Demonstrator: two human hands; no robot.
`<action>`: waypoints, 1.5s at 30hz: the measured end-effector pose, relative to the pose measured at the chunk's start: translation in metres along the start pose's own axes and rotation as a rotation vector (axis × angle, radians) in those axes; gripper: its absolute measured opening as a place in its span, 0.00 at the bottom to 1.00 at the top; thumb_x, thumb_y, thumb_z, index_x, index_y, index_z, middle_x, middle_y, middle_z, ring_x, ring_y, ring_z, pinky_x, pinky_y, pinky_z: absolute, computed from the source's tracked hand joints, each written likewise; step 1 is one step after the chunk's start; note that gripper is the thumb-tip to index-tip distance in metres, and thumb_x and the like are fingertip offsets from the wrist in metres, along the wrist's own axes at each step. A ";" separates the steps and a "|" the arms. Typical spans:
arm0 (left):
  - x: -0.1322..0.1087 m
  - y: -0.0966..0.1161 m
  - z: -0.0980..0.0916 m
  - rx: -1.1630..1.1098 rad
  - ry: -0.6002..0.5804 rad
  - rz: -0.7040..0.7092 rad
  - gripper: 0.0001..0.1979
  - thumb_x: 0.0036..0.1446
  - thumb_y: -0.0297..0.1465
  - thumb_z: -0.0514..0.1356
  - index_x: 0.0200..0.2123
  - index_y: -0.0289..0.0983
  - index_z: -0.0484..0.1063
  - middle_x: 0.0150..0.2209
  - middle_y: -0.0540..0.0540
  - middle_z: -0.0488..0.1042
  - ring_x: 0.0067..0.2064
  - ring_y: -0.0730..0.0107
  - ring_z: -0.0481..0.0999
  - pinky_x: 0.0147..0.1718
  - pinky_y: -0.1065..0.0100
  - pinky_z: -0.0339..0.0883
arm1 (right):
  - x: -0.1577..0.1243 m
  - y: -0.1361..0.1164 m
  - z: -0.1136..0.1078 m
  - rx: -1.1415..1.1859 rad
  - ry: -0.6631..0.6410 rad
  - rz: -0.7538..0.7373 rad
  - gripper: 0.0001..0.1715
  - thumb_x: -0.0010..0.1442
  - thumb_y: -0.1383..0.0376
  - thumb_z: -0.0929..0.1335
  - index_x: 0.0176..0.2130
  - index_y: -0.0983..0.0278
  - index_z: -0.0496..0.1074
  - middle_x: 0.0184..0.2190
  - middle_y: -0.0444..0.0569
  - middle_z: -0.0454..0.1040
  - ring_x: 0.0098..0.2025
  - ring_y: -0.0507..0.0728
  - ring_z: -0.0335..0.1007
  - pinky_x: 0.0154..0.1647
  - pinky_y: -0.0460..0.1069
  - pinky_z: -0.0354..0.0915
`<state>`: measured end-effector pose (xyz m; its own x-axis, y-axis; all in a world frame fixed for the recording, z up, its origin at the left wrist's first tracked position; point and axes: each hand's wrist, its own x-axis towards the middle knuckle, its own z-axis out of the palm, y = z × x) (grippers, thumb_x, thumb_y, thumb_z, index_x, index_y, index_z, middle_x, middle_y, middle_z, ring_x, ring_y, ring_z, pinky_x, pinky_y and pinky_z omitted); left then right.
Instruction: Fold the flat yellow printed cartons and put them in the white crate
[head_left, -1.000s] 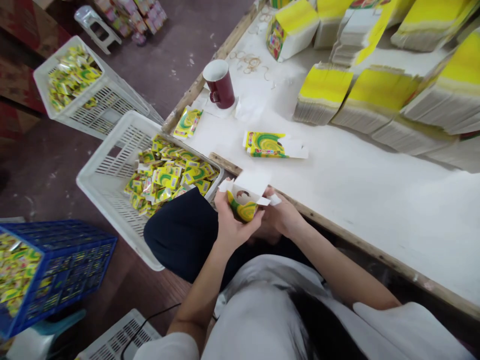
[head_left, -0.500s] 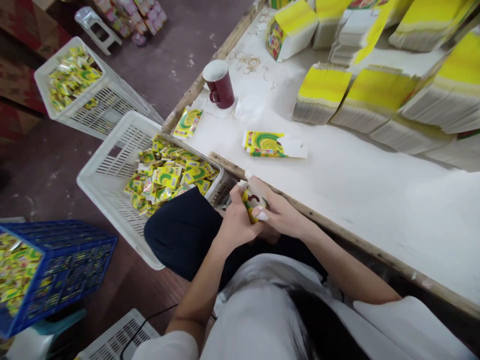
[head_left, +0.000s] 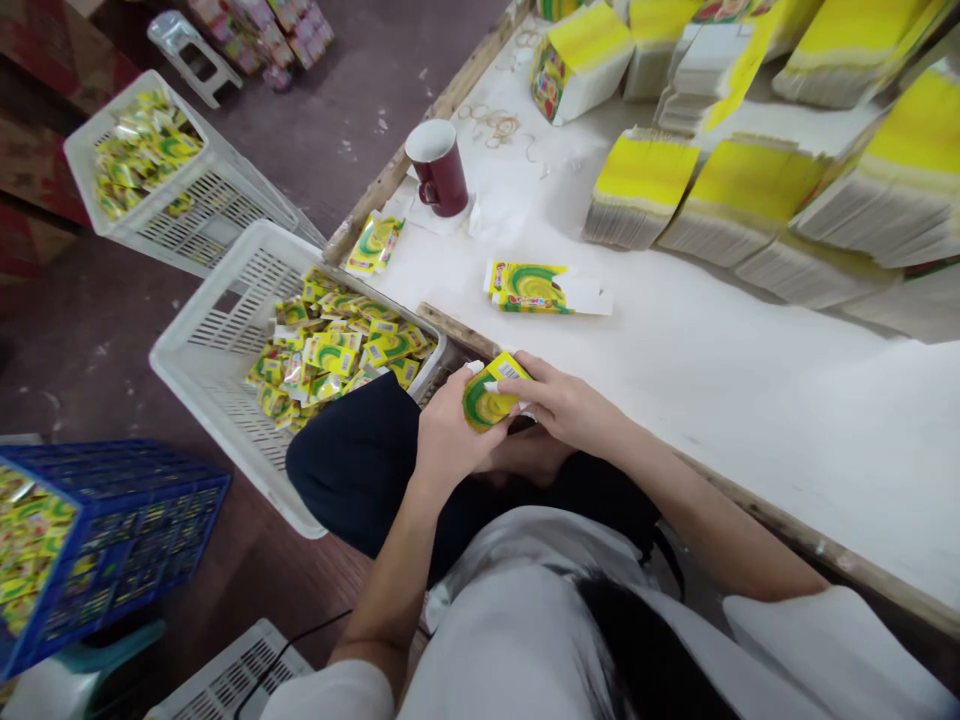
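Observation:
Between my two hands, over my lap at the table's edge, is a small yellow and green box [head_left: 486, 402] with a barcode at its upper end. My left hand [head_left: 448, 430] grips the box from its left side. The fingers of my right hand [head_left: 559, 400] are closed on its right side, with white wrapping on some fingertips. Past my hands, a flat yellow carton [head_left: 536, 288] with white flaps lies on the white table [head_left: 720, 380]. Another carton [head_left: 375, 243] lies by the table's left edge.
A white crate [head_left: 217, 330] of small yellow boxes stands by my left knee. Farther left are another white crate [head_left: 142, 230] and a blue crate [head_left: 142, 540]. On the table are a maroon mug [head_left: 442, 180], rubber bands [head_left: 499, 125] and stacks of yellow cartons [head_left: 645, 180].
The box has come up slightly and turned, so its printed yellow and barcoded faces now show where its pale side with a dark mark did. My right-hand fingers have shifted onto it.

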<state>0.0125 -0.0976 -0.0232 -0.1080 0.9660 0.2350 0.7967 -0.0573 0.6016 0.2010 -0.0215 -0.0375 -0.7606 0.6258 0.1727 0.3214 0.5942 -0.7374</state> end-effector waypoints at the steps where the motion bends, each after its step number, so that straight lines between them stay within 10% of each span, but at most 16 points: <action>1: 0.002 0.002 -0.001 0.015 -0.026 0.007 0.31 0.51 0.41 0.70 0.56 0.37 0.66 0.49 0.38 0.79 0.49 0.53 0.81 0.48 0.57 0.75 | 0.001 0.001 -0.002 -0.024 -0.008 -0.008 0.23 0.66 0.71 0.63 0.57 0.57 0.72 0.63 0.60 0.66 0.61 0.64 0.70 0.57 0.60 0.72; 12: 0.017 -0.001 -0.013 -0.058 -0.167 0.012 0.40 0.44 0.36 0.73 0.59 0.39 0.61 0.45 0.43 0.81 0.44 0.57 0.83 0.44 0.61 0.77 | 0.006 0.007 -0.027 0.040 -0.064 -0.105 0.19 0.64 0.74 0.62 0.51 0.59 0.72 0.55 0.55 0.70 0.52 0.59 0.74 0.52 0.54 0.72; 39: 0.009 0.002 -0.009 -0.173 -0.074 0.051 0.39 0.45 0.39 0.73 0.59 0.41 0.61 0.44 0.45 0.81 0.42 0.60 0.83 0.42 0.62 0.77 | -0.005 0.002 -0.010 -0.062 0.023 -0.099 0.17 0.64 0.71 0.63 0.51 0.57 0.69 0.60 0.58 0.66 0.56 0.63 0.73 0.50 0.57 0.73; 45: 0.012 0.005 -0.003 -0.128 -0.086 0.052 0.36 0.49 0.39 0.69 0.60 0.39 0.60 0.48 0.42 0.79 0.47 0.57 0.82 0.46 0.60 0.76 | -0.005 0.002 -0.003 0.051 0.095 -0.055 0.34 0.64 0.67 0.65 0.65 0.60 0.50 0.66 0.67 0.55 0.67 0.69 0.60 0.58 0.65 0.69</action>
<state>0.0133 -0.0874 -0.0153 -0.0128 0.9785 0.2059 0.7174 -0.1345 0.6835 0.2074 -0.0221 -0.0381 -0.7185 0.6398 0.2729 0.2499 0.6036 -0.7571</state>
